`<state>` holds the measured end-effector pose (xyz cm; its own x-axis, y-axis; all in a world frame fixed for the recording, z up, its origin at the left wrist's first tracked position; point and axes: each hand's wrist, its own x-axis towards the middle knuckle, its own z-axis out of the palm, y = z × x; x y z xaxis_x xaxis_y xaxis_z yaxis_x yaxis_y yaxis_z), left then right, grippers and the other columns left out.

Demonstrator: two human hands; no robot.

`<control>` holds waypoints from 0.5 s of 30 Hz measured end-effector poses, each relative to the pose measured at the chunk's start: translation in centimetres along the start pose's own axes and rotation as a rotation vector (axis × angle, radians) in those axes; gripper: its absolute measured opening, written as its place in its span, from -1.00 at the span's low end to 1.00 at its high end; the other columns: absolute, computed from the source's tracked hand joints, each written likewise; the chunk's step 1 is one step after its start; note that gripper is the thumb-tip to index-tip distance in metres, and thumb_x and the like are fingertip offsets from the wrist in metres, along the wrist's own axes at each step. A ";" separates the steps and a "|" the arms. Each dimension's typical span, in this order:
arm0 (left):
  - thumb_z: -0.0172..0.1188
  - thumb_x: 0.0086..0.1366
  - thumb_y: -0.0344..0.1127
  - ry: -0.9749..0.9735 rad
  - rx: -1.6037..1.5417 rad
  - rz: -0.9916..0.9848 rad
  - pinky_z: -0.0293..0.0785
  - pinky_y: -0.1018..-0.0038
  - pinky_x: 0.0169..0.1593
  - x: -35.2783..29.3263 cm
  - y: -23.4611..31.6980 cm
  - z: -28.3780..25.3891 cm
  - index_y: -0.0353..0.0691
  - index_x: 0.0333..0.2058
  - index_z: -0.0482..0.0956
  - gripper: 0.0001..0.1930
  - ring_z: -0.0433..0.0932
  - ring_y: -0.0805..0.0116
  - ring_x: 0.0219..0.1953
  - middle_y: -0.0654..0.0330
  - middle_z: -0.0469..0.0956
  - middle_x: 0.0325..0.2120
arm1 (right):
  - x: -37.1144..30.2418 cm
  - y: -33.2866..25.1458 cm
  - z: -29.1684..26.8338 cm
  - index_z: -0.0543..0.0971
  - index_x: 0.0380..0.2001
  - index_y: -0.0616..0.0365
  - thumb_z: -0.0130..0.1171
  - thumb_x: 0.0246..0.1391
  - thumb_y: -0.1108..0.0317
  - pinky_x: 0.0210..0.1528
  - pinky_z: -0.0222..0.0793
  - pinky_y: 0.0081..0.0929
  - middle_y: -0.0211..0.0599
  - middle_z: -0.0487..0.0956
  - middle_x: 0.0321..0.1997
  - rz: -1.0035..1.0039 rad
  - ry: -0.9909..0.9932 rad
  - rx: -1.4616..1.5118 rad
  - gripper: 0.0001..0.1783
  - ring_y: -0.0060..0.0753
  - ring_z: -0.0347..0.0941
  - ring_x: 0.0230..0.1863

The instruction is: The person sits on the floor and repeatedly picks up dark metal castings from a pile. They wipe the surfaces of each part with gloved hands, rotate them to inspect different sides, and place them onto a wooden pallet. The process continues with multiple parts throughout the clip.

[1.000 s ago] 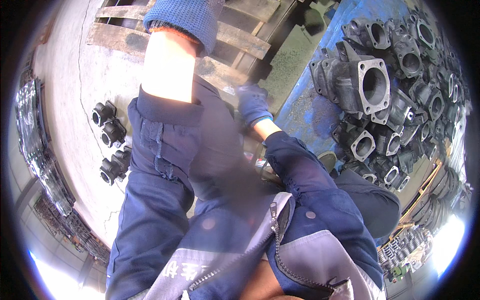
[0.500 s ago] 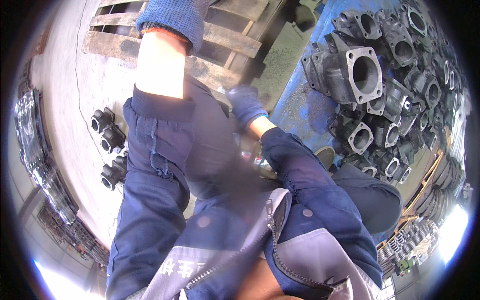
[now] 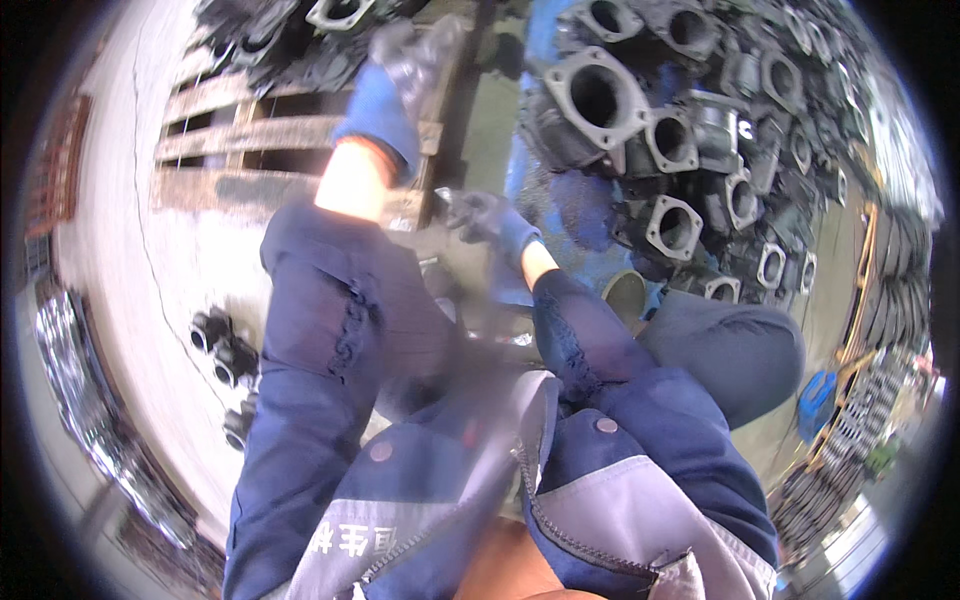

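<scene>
Gloved fingers of the left hand (image 3: 402,78), blurred, reach over dark metal castings (image 3: 290,65) on a wooden pallet (image 3: 205,188); whether they grasp one cannot be told. The right hand (image 3: 492,218), fingers curled on contents too blurred to make out, hangs near a blue surface (image 3: 585,205) crowded with flanged castings (image 3: 715,135). Black castings (image 3: 235,355) sit on the floor (image 3: 165,290). Handling castings at the pallet seems in hand; the next move would call for a firm hold.
</scene>
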<state>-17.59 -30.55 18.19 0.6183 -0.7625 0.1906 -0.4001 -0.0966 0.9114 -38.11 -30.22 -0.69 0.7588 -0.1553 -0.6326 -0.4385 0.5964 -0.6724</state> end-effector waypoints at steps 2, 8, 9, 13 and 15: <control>0.23 0.13 -0.09 -0.068 -0.183 -0.262 0.42 0.28 0.14 -1.6 0.0 4.5 -0.30 0.27 0.23 -0.23 0.46 0.05 0.11 -0.12 0.41 0.11 | -3.5 -0.3 -2.6 0.45 0.06 0.17 0.14 0.13 0.48 -0.26 0.52 -0.46 -0.25 0.63 -0.09 0.041 0.045 0.369 -0.61 -0.38 0.57 -0.19; 0.20 0.11 -0.18 -0.137 -0.442 -0.506 0.40 0.31 0.13 -3.3 1.8 14.4 -0.31 0.26 0.24 -0.26 0.49 0.05 0.07 -0.12 0.46 0.07 | -11.3 -0.2 -5.6 0.45 0.03 0.16 0.09 0.20 0.44 -0.32 0.50 -0.47 -0.25 0.62 -0.14 -0.214 0.427 0.309 -0.68 -0.42 0.56 -0.26; 0.20 0.10 -0.20 -0.107 -0.429 -0.516 0.40 0.32 0.13 -3.2 2.1 14.8 -0.31 0.26 0.24 -0.27 0.50 0.05 0.07 -0.13 0.47 0.06 | -12.1 -0.6 -5.7 0.45 0.02 0.16 0.09 0.22 0.43 -0.34 0.49 -0.48 -0.27 0.62 -0.16 -0.186 0.513 0.308 -0.70 -0.44 0.55 -0.27; 0.20 0.04 -0.34 -0.135 -0.108 -0.566 0.45 0.30 -0.01 -2.6 2.7 13.2 -0.33 0.05 0.41 -0.46 0.55 0.04 -0.05 -0.14 0.54 -0.13 | -15.6 -3.0 -6.7 0.45 -0.01 0.16 0.02 0.30 0.38 -0.59 0.34 -0.58 -0.33 0.58 -0.28 -0.277 0.680 0.666 -0.77 -0.53 0.53 -0.43; 0.17 -0.01 -0.52 -0.246 0.164 -0.298 0.50 0.25 -0.11 -2.4 2.6 11.7 -0.27 -0.16 0.56 -0.65 0.58 -0.02 -0.17 -0.09 0.61 -0.29 | -16.8 -4.5 -7.5 0.44 0.07 0.15 -0.01 0.34 0.36 -0.69 0.25 -0.64 -0.34 0.57 -0.30 -0.408 0.815 0.422 -0.72 -0.57 0.54 -0.50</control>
<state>-28.01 -36.44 15.89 0.5514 -0.8139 -0.1831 -0.3433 -0.4214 0.8394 -52.47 -36.19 10.09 0.1825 -0.8078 -0.5606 0.1084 0.5832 -0.8051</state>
